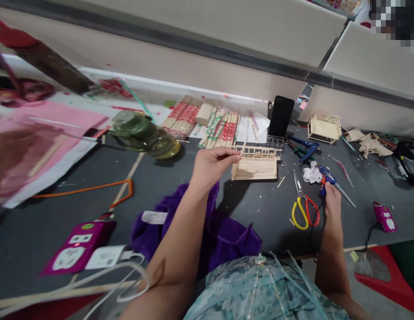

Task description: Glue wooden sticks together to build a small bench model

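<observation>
My left hand [216, 165] pinches the upper left corner of a small model made of thin wooden sticks [256, 169], with a slatted base and a railing along its far side. My right hand [332, 200] is closed around the handle of a blue and orange hot glue gun [327, 176], low over the table on the right. Beside it lie a crumpled white tissue [312, 173] and scissors [305, 209] with one yellow and one red handle. A purple cloth [233, 238] is spread below my left forearm.
Bundled sticks [223, 126], a green-lidded jug [143, 133] and an upright phone [280, 116] line the back. Another stick model [325, 127] and pliers [307, 151] are at right. Purple power boxes [82, 246] with cables sit near the front. A person's blurred hand [16, 151] is far left.
</observation>
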Available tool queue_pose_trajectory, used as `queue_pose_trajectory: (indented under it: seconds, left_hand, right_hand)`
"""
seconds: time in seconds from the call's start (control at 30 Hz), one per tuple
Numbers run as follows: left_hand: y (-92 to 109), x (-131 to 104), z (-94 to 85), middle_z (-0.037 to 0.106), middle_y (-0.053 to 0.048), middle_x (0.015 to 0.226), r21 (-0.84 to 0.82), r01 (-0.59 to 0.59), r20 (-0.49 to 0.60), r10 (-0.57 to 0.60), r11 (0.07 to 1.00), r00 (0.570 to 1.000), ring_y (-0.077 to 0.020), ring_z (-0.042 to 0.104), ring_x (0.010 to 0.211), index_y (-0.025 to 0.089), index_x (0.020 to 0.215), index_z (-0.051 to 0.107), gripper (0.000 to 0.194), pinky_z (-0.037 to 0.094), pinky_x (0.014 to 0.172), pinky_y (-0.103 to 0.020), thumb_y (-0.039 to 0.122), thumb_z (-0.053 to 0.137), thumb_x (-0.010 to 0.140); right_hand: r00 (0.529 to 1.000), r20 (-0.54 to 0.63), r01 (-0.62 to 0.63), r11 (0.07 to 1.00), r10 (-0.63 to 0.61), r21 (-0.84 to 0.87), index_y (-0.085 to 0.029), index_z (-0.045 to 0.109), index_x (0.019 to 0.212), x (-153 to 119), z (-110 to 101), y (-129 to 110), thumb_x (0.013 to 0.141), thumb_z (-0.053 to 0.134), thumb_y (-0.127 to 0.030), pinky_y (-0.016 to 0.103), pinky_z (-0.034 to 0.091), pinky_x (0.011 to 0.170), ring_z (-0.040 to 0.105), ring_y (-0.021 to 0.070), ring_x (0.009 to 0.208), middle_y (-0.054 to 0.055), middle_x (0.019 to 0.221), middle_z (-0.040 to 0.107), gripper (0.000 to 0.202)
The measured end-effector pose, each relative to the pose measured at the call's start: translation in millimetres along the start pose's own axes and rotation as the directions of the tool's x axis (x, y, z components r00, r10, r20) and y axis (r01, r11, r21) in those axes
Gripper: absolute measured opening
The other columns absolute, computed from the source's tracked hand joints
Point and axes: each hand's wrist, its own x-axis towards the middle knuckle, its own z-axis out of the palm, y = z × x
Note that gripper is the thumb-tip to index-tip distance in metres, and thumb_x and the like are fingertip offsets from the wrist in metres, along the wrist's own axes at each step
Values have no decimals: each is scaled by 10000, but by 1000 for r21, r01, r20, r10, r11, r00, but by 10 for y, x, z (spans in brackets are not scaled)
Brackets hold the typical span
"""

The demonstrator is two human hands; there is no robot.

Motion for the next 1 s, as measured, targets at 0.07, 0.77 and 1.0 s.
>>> queue_pose_trajectory:
  seconds: [0.07,0.77,1.0]
  left_hand:
    - [32,149,-58,780,-28,741,247,-133,94,113,960,989,-208,680,711,247,708,827,35,483,686,-298,257,846,680]
    - [-3,1238,361,725,-36,666,539,-541,687,35,645,726,-250,656,788,256,621,790,190,385,808,-348,89,700,643]
    - [-103,1344,395,662,-31,590,474,-497,709,21,727,705,-243,636,762,231,572,760,174,375,818,-372,59,739,584]
  right_hand:
    - [997,15,79,980,-77,-181,-171,685,735,2,-118,-24,687,765,-606,364,482,708,559,218,717,29,671,623,445]
    - [470,755,808,567,-457,-160,-198,749,883,-13,1883,-1468,898,631,-210,299,433,742,612,173,790,22,850,697,120]
    - [437,836,814,541,-332,-210,-166,753,872,54,2070,-1450,882,640,-191,294,403,728,587,160,759,31,851,703,117]
